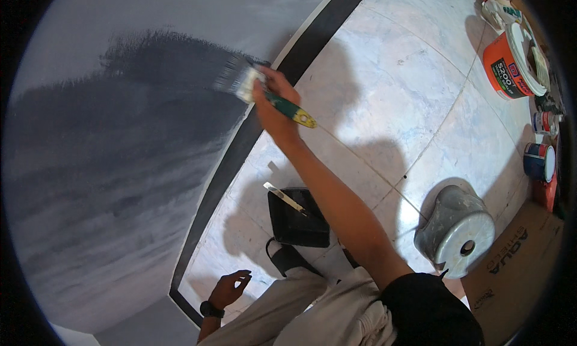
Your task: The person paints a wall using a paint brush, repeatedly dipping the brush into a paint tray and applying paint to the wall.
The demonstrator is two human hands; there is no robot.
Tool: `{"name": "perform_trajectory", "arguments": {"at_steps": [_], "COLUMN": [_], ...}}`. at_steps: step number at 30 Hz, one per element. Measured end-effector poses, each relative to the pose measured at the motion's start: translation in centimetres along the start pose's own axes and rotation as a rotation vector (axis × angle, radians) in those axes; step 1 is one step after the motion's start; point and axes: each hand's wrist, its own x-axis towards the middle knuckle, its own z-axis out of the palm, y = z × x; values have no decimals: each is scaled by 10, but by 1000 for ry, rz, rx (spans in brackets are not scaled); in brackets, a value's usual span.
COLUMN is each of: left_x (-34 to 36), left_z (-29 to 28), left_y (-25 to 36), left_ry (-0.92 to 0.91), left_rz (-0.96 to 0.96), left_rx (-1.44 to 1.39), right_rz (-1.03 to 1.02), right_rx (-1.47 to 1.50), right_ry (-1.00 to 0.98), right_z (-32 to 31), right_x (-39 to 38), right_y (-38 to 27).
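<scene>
My right hand (273, 100) is closed around a wide paintbrush (291, 110) with a green handle and yellow end. The brush's bristles, smeared by motion, are at the wall (132, 124), beside the skirting. Dark grey paint covers a broad patch there, with a ragged upper edge against lighter grey. My left hand (227, 289), with a dark watch on its wrist, hangs low near my leg. Its fingers are loosely bent and hold nothing. A black paint tray (300, 232) lies on the floor beneath my right forearm, with a thin pale stick (285, 199) across it.
A black skirting strip (219, 166) runs between wall and tiled floor (396, 106). To the right are a grey plastic stool (463, 226), a cardboard box (511, 268), an orange-and-white bucket (505, 63) and a dark blue can (537, 161). My shoe (288, 259) is near the tray.
</scene>
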Motion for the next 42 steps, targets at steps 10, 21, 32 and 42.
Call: {"name": "perform_trajectory", "arguments": {"at_steps": [10, 21, 32, 42], "left_x": [1, -2, -8, -12], "left_z": [4, -1, 8, 13], "left_y": [-12, -8, -20, -27], "left_ry": [29, 48, 41, 29], "left_rz": [46, 2, -13, -41], "left_rx": [-9, -1, -53, -56], "right_rz": [-10, -5, -764, -986], "right_rx": [-87, -392, -654, -747], "right_ry": [63, -43, -350, -587], "right_z": [8, -50, -76, -57], "right_x": [8, -22, 10, 72], "right_y": [-30, -18, -42, -7]}}
